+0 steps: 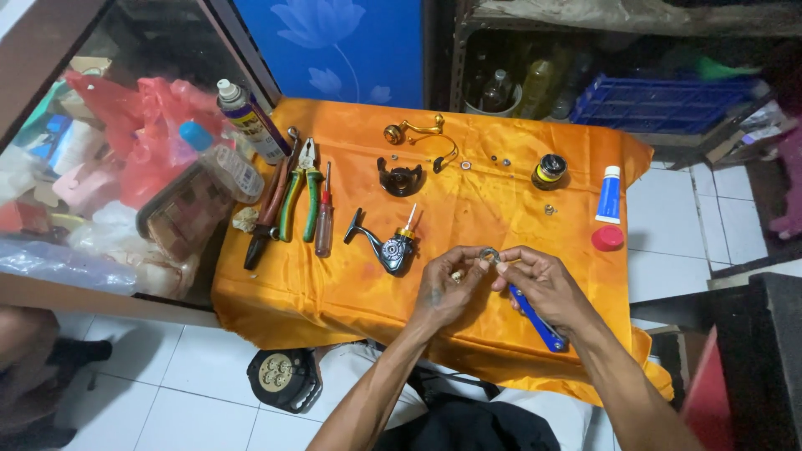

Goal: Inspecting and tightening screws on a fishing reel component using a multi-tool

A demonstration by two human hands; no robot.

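Both my hands meet over the front of an orange cloth (351, 276) that covers a small table. My left hand (447, 288) pinches a small metal ring (489, 255) with its fingertips, and a small pale part shows against its palm. My right hand (543, 288) touches the same ring and holds a blue-handled tool (539, 321) whose handle runs down toward me. Just left of my hands lies a dark fishing reel body (388, 242) with a gold shaft sticking up.
On the cloth lie pliers (296, 196), a red screwdriver (324, 221), a rotor (399, 177), a gold crank handle (413, 128), a bail wire (447, 150), a spool (549, 171), a white tube (610, 194), a red cap (607, 238). Spray can (251, 121) and glass case at left.
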